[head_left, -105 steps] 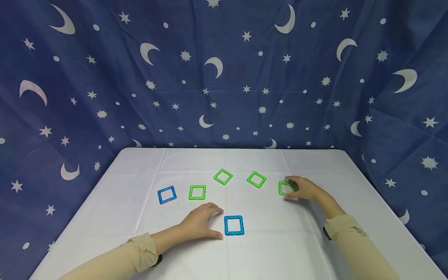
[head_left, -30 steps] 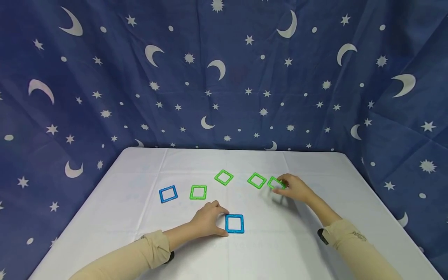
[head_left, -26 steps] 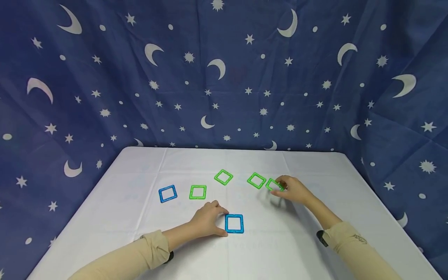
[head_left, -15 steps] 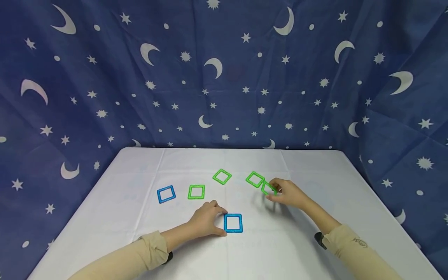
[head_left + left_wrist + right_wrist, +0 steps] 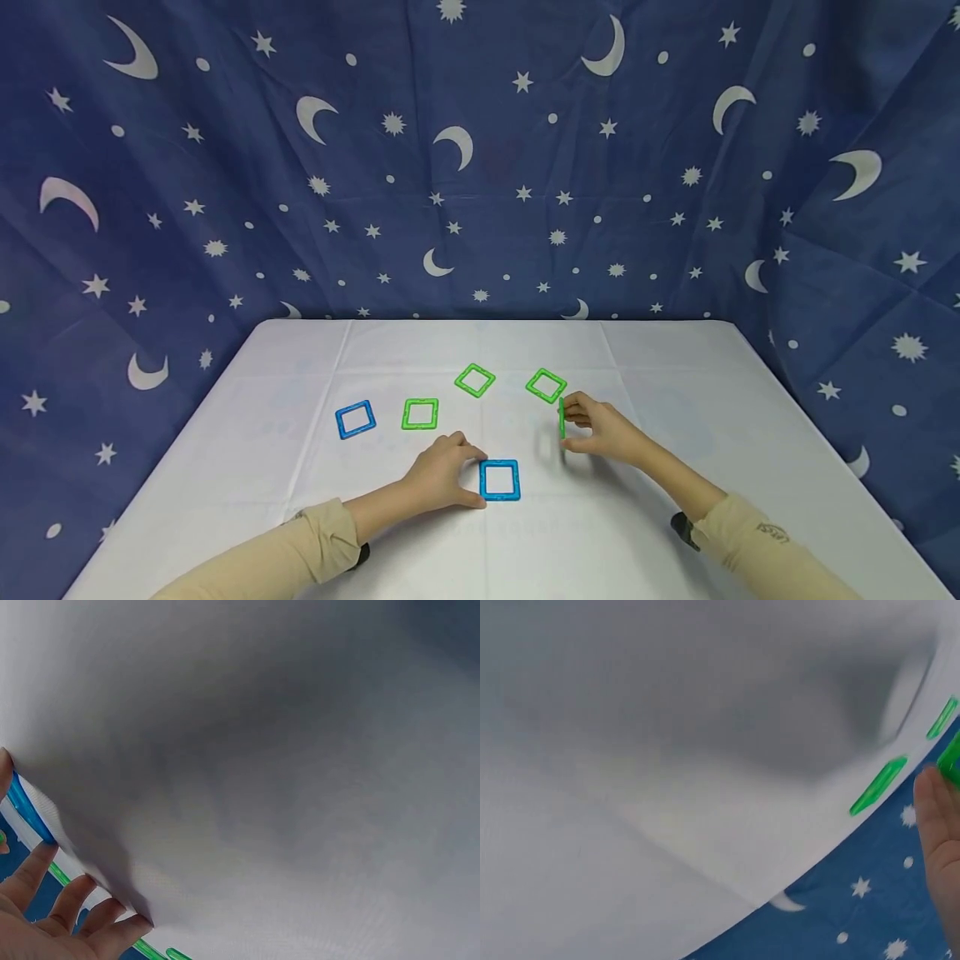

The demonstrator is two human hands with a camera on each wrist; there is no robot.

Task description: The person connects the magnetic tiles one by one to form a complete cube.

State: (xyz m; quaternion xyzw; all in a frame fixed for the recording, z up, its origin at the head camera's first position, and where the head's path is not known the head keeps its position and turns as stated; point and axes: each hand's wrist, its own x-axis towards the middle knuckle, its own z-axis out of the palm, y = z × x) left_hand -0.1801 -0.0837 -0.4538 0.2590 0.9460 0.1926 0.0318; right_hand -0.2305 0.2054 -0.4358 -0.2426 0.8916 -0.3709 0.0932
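Note:
My left hand (image 5: 442, 473) holds the left side of a blue square magnetic tile (image 5: 500, 463), thumb at the near corner and a finger at the far one. The tile lies flat on the white table; in the left wrist view its blue edge (image 5: 30, 810) spans from thumb to finger. My right hand (image 5: 606, 430) pinches a green square tile (image 5: 562, 418) between thumb and fingers. That tile is raised and turned edge-on to the head camera, a shadow below it. Just beyond it another green tile (image 5: 554, 377) lies flat. In the right wrist view, the held green tile (image 5: 951, 761) is partly cut off.
Farther back lies a green tile (image 5: 484, 372) turned like a diamond. To the left are another green tile (image 5: 419, 427) and a blue tile (image 5: 359, 432), both flat. A dark blue curtain (image 5: 495, 92) with moons and stars hangs behind the white-covered table (image 5: 300, 354).
My right hand has lifted the rightmost green tile, carried it left and toward me, and turned it edge-on. My left hand has moved right onto the near blue tile.

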